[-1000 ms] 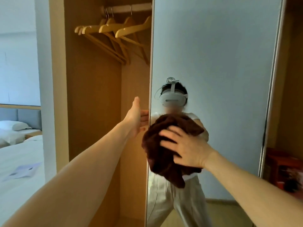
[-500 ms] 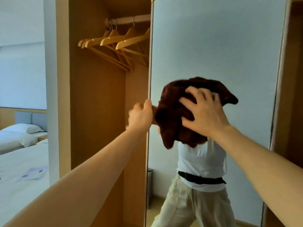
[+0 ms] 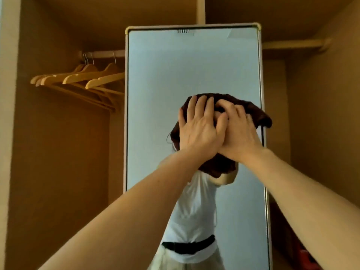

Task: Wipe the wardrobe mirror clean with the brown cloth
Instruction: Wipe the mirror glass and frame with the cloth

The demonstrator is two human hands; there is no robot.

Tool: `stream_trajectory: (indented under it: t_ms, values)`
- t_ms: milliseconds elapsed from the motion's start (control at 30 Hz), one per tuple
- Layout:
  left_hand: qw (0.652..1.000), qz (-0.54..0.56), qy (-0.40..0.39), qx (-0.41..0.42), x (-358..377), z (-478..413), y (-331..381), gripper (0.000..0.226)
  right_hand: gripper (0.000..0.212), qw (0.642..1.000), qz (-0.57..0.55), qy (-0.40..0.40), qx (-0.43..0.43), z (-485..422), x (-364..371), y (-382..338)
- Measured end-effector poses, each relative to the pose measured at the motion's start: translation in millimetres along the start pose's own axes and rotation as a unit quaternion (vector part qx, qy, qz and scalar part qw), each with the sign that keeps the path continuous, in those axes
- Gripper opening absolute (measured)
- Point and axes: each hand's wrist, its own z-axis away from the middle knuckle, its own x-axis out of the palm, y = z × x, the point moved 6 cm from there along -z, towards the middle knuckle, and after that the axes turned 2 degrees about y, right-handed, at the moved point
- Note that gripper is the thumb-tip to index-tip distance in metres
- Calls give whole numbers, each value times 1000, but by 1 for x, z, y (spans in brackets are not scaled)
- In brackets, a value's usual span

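- Two bare hands are up against the one tall mirror (image 3: 175,78), both laid on a single brown cloth (image 3: 251,112).
- The left hand (image 3: 198,129) lies flat, four fingers spread upward over the cloth, its thumb lapping over the right hand.
- The right hand (image 3: 239,133) is just beside it, touching it, fingers bent and digging into the cloth's top fold.
- Neither hand is wrapped around the cloth; both are pressed palm-down on it, pinning it to the glass.
- The cloth sits in the mirror's right half, about midway up, its right end reaching the mirror's right edge. A bunched part hangs out below the wrists.
- The mirror has a pale frame with rounded top corners. Near its top edge there is a small row of dark marks, and near the top right corner a slanted pale patch.
- In the glass I can see one reflected person from the chest down: a white top (image 3: 194,207), a dark belt (image 3: 187,246) and light trousers. The cloth and hands cover the rest.
- To the left of the mirror is an open wardrobe bay with one rail (image 3: 103,53) near its top. Wooden hangers (image 3: 78,78) hang from it in a tight bunch; I count about five, though they overlap too much to be sure.
- To the right is a second bay with its own rail (image 3: 292,44), bare where it shows.
- Something red (image 3: 309,256) sits low at the right bay's bottom, too blurred to name.
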Motion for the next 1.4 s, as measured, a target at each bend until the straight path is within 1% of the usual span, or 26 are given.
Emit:
stream_trajectory:
  t_ms: [33,100,133,200,267,367,533,600,633,700,767,867,900,967,1000,1067,1133,1200,1267,1300,1333,1400]
  values:
    - [999,-27,14,30,4,10,0,59,64,1000,-3,8,13,12,4,-1]
    - [993,-60,37,91,13,41,-3,61,66,1000,6,16,13,50,13,-4]
    - [990,-71,34,121,21,57,-4,62,68,1000,14,13,-1,70,17,-5]
    - [980,-91,21,175,38,84,-8,65,72,998,28,-18,-53,100,24,-3]
    - [973,-90,29,213,42,89,-11,64,71,994,33,-42,-100,99,21,6]
    - [960,-85,60,261,31,52,-5,60,65,990,5,-47,-129,60,3,24]
    - [953,-135,27,268,12,-33,11,63,62,994,-78,-64,-40,-11,-23,57]
    - [947,-148,22,285,11,-43,12,64,57,991,-126,-33,-16,-10,-26,59]
    - [943,-152,21,296,11,-42,11,64,55,991,-131,-13,-15,-3,-24,57]
    - [937,-161,22,309,12,-35,12,65,52,995,-95,14,-16,13,-16,50]
    - [938,-165,50,301,8,-25,15,62,52,998,-64,20,-4,15,-15,48]
    - [948,-158,108,256,3,-6,16,58,52,998,-64,-2,6,3,-19,52]
    - [954,-153,102,235,6,1,13,62,52,998,-66,-8,5,2,-18,53]
    - [963,-168,65,201,15,11,6,79,51,998,-68,-12,6,2,-17,53]
    - [961,-189,49,195,19,13,3,86,50,998,-65,-7,9,2,-18,53]
    - [956,-220,26,194,21,12,-2,91,50,998,-53,9,16,4,-20,48]
    - [948,-226,13,223,21,16,-5,91,51,999,-36,21,30,19,-18,43]
    - [927,-231,0,297,26,34,-13,92,53,999,-22,17,23,53,-10,35]
    - [893,-238,-6,381,35,59,-23,94,58,1000,-5,-20,-16,90,0,26]
    - [880,-241,-9,410,38,66,-28,94,59,998,1,-44,-37,102,4,26]
    - [872,-241,-9,426,39,66,-29,93,59,997,7,-56,-51,102,4,29]
    - [871,-241,0,428,32,43,-25,91,60,997,0,-59,-41,73,-3,46]
